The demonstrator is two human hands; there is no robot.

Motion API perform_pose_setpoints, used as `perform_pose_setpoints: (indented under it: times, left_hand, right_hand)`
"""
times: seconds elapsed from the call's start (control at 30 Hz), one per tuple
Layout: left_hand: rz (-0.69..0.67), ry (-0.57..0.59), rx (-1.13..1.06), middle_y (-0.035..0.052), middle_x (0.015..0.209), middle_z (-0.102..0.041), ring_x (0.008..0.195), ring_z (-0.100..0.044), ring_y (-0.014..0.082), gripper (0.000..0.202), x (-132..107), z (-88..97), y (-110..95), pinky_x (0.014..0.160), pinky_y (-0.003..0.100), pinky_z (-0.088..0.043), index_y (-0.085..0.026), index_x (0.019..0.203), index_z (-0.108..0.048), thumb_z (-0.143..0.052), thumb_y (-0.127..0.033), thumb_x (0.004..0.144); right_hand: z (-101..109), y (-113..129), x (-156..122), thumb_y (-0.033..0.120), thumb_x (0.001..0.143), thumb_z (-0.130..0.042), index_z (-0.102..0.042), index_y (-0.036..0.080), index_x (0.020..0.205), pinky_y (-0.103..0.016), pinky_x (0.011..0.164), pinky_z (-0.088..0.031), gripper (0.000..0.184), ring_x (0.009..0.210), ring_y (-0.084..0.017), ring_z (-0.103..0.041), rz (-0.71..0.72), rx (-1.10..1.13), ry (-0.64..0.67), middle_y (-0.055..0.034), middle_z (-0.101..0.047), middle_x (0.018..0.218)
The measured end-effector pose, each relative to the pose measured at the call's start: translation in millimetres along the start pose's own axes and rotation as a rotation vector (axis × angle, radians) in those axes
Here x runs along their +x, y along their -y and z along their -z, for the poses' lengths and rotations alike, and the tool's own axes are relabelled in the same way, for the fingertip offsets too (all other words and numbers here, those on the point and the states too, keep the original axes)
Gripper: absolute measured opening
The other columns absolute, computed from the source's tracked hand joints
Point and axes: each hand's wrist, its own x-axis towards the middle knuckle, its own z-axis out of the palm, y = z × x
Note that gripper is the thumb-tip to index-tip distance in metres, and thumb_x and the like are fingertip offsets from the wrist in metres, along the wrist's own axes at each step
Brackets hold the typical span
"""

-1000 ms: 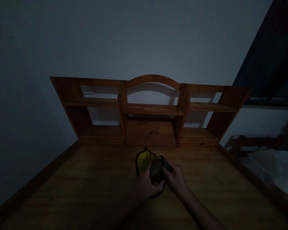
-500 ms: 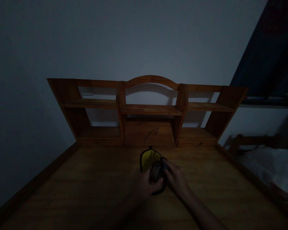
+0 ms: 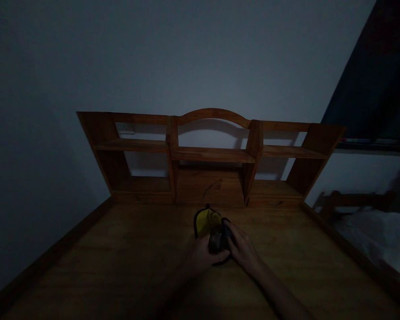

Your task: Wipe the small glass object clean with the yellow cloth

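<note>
Shelf unit (image 3: 213, 153) behind pouch (image 3: 206, 221); bed (image 3: 373, 235), apparently, right.

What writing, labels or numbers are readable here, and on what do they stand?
No text can be read.
The pouch, the dark object in the left hand and right hand, the desk and the shelf show no lettering; the dim light could hide small print.

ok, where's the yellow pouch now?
Head view, centre: the yellow pouch lies on the wooden desk before the shelf unit, with the left hand and right hand on a dark object at its near end.
</note>
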Motion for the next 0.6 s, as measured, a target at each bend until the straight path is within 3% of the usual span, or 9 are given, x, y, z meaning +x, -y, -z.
perform_pose_setpoints:
  times: [0.13,0.27,0.47,0.6]
  left_hand:
    - [0.003,0.097,0.049,0.0010,0.076,-0.062,0.069,-0.055,0.0145,0.040,6,13.3,-8,0.057,0.022,-0.042,-0.014,0.086,-0.061,-0.057,-0.053,0.076]
    - [0.011,0.178,-0.041,-0.0003,0.074,-0.058,0.064,-0.052,0.0119,0.043,12,17.7,-6,0.054,0.020,-0.039,-0.014,0.091,-0.058,-0.054,-0.055,0.078]
    - [-0.054,0.087,-0.078,-0.0007,0.075,-0.057,0.067,-0.051,0.0111,0.036,15,8.3,9,0.057,0.019,-0.041,-0.014,0.089,-0.057,-0.058,-0.048,0.077]
    - [-0.093,0.011,-0.007,0.0012,0.081,-0.062,0.071,-0.055,0.0132,0.033,14,5.1,14,0.060,0.020,-0.044,-0.014,0.096,-0.059,-0.060,-0.040,0.075]
  right_hand:
    - [-2,-5,0,0.011,0.084,-0.040,-0.037,0.025,0.135,-0.040,0.097,-0.047,0.053,0.115,-0.021,-0.055,-0.013,-0.002,-0.056,-0.0072,-0.055,0.129]
    - [-3,-9,0,0.010,0.084,-0.041,-0.042,0.025,0.132,-0.038,0.094,-0.050,0.051,0.111,-0.021,-0.058,0.005,0.008,-0.099,-0.0073,-0.059,0.124]
    - [0,-10,-3,0.006,0.081,-0.041,-0.048,0.027,0.127,-0.038,0.096,-0.048,0.051,0.112,-0.021,-0.057,0.078,-0.023,-0.076,-0.0060,-0.059,0.123]
    - [0,-11,-2,0.009,0.082,-0.043,-0.049,0.026,0.126,-0.039,0.098,-0.045,0.047,0.115,-0.021,-0.054,0.011,0.026,-0.051,-0.0067,-0.058,0.125]
